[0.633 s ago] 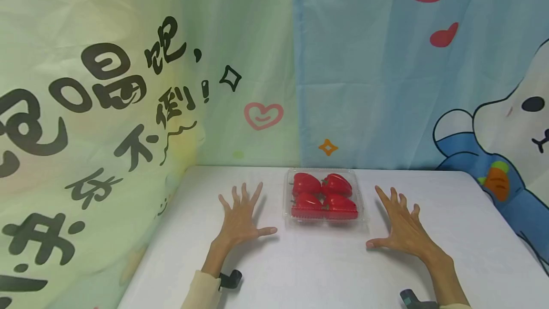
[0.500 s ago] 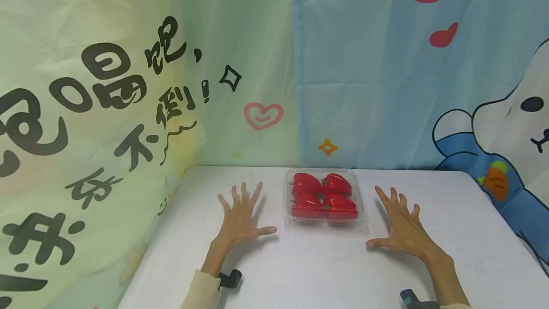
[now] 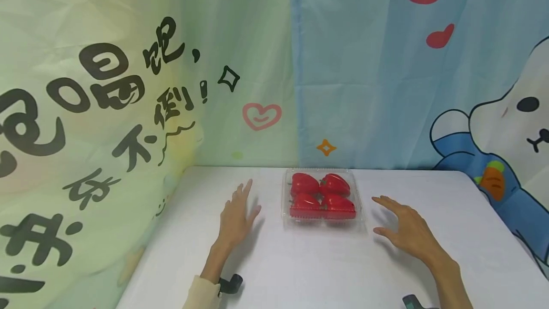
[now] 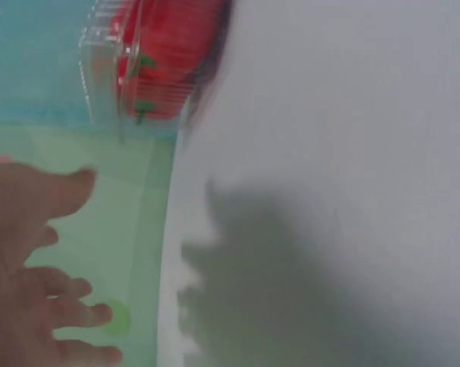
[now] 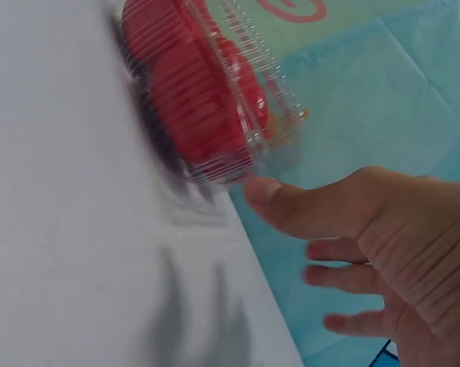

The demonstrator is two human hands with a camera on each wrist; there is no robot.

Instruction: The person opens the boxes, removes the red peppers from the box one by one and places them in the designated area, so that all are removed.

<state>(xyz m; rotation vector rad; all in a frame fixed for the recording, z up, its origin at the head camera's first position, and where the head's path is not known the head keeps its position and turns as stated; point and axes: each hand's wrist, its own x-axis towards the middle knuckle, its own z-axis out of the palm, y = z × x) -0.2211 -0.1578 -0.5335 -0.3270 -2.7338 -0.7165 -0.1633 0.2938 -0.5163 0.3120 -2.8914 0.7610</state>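
Observation:
A clear plastic clamshell box (image 3: 319,221) sits at the back middle of the table, holding several red bell peppers (image 3: 336,184) with small green stems. To its left, my left hand (image 3: 233,218) hovers over the table, fingers loosely extended and nothing in it. On the other side, my right hand (image 3: 407,230) is also raised, thumb and fingers apart, pointing toward the box. In the left wrist view the box (image 4: 107,69) lies beyond the thumb. In the right wrist view, the right thumb tip overlaps the near corner of the box (image 5: 245,145).
A white table (image 3: 317,271) lies under both hands, casting their shadows. Behind it hangs a printed curtain (image 3: 356,85), and another printed cloth (image 3: 98,156) runs along the left side. A dark wrist camera (image 3: 231,284) is strapped to the left wrist.
Both hands were spread wide and have turned inward, fingers drawn closer together. The right hand has lifted slightly. The box stays where it was, while the head view shifts a little.

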